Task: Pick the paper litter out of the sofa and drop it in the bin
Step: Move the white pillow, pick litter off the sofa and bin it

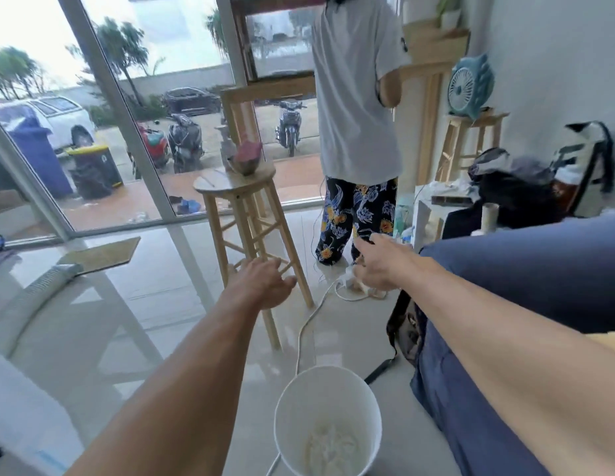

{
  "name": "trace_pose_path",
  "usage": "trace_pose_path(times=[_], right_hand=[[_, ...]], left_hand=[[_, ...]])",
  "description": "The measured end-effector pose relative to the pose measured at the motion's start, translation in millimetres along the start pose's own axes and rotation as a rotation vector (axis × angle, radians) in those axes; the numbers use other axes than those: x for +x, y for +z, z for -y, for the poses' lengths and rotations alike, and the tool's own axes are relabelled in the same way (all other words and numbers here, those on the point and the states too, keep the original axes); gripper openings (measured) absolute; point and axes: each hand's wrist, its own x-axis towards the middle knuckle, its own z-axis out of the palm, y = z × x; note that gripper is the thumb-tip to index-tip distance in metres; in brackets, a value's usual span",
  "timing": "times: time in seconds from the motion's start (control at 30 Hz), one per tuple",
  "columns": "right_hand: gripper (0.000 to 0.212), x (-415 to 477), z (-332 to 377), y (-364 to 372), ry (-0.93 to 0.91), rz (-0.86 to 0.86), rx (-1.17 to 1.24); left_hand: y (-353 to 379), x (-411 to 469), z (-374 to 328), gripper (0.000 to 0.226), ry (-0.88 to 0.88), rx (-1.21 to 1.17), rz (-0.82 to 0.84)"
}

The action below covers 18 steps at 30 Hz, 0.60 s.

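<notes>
A white round bin [299, 400] stands on the tiled floor at the bottom centre, next to the blue sofa [526, 280] on the right. Crumpled white paper [330, 448] lies at the bottom of the bin. Both my arms reach forward above the bin. My left hand [261, 280] hangs palm down in front of the stool legs, fingers loosely spread, nothing in it. My right hand [378, 264] is stretched out just off the sofa's far arm, fingers apart and empty. No loose paper shows on the visible part of the sofa.
A tall wooden stool [244, 201] stands just beyond my left hand. A person in a white shirt and floral trousers [357, 132] stands behind it. A white cable [309, 321] runs across the floor to the bin. Bags [519, 194] pile up behind the sofa.
</notes>
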Motion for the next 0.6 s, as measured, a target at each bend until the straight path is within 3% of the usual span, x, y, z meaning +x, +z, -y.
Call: trace_pose_path(times=[0.3,0.47,0.6], right_hand=[[0.064,-61.0,-16.7,-285.5,0.056,-0.124,-0.001],[0.067,-102.9,-50.6,-365.9,0.154,-0.197,0.018],[0.067,-159.5,-73.9,-394.8,0.283,-0.235,-0.023]], left_hand=[[-291.7,-17.4,-57.5,0.066,0.094,-0.016,-0.116],[-378.5,-33.3,-103.7,0.066,0.181,0.019,-0.152],[-406.3,-52.7,-134.9,0.068,0.299,-0.007,-0.157]])
